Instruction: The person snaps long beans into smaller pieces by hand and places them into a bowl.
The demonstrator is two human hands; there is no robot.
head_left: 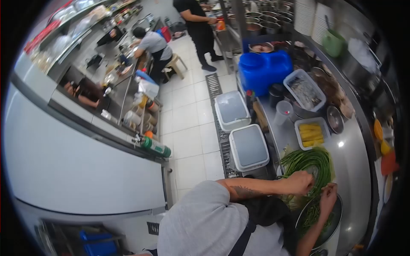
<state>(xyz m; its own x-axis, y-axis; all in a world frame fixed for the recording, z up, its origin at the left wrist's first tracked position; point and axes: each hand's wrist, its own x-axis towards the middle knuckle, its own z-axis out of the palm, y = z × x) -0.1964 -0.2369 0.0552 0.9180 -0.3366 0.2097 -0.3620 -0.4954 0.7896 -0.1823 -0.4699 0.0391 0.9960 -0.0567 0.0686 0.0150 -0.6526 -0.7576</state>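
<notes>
- Apparently, long green beans [323, 164] are being snapped into short pieces [310, 215]; the next move probably calls for hands above the bowl [335, 222].
- Left hand [300, 182] curled, right hand [328, 197] pinched; their grip I cannot tell.
- Beans lie beside the bowl; a tub [326, 128] beyond holds yellow sticks [311, 134].

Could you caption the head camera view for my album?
Kitchen prep: left hand by long green beans, right hand at a bowl of short green pieces, at a steel counter.

2 hands [300, 183] [328, 198], 1 bowl [334, 226] w/ grns [313, 214], 2 lg tubs [233, 147] [218, 111], 1 blu jug [265, 70].
</notes>
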